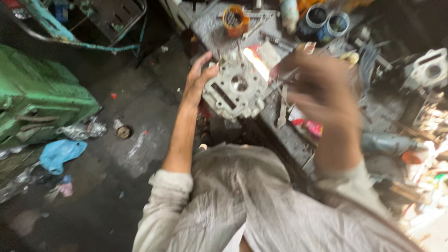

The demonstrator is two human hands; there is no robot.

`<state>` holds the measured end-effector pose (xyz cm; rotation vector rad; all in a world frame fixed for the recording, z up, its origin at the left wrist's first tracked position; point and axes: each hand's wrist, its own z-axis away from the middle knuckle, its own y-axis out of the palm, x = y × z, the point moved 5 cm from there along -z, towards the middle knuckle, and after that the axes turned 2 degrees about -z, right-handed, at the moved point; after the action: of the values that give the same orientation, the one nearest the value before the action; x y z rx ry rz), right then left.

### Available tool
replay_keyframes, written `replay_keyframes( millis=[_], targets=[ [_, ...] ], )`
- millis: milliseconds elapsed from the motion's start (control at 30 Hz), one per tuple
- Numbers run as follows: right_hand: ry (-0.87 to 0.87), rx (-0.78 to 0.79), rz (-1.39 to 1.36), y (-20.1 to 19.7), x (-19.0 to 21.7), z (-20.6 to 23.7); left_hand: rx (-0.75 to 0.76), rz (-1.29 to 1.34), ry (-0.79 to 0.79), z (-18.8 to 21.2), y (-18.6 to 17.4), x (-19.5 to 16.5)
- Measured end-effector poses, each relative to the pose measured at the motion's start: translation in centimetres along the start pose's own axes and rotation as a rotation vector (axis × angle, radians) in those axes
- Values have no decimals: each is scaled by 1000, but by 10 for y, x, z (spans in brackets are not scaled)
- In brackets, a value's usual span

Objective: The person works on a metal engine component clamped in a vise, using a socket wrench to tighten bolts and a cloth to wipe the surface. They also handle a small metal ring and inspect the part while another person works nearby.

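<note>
My left hand (198, 77) grips the left edge of a grey cast-metal engine cylinder head (235, 88), holding it up over the edge of a cluttered workbench (219, 28). The part has a round bore in its middle, a slot and several bolt holes. My right hand (322, 88) hovers just right of the part, heavily blurred by motion. Whether it holds anything is unclear.
An orange cup (234, 19) and two blue-rimmed tins (326, 23) stand at the bench's back. Another grey engine part (429, 70) lies far right. A green machine (37, 98) stands left, with a blue plastic bag (60, 154) and scraps on the dirty floor.
</note>
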<state>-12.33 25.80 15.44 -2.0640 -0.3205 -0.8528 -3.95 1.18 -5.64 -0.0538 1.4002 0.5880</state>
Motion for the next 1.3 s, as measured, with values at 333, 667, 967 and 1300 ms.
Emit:
replay_keyframes(
  millis=[333,667,967,1300],
  targets=[
    [394,-426,-719,-8,-117,42,7,-36,50,-6,-10,7],
    [628,-102,113,-3,-184,-63,19,-5,1,-11,-2,3],
    [612,231,579,36,-214,-123,64,13,-103,-16,5,2],
    [663,181,622,28,-225,-118,66,74,-151,-20,0,14]
  ],
)
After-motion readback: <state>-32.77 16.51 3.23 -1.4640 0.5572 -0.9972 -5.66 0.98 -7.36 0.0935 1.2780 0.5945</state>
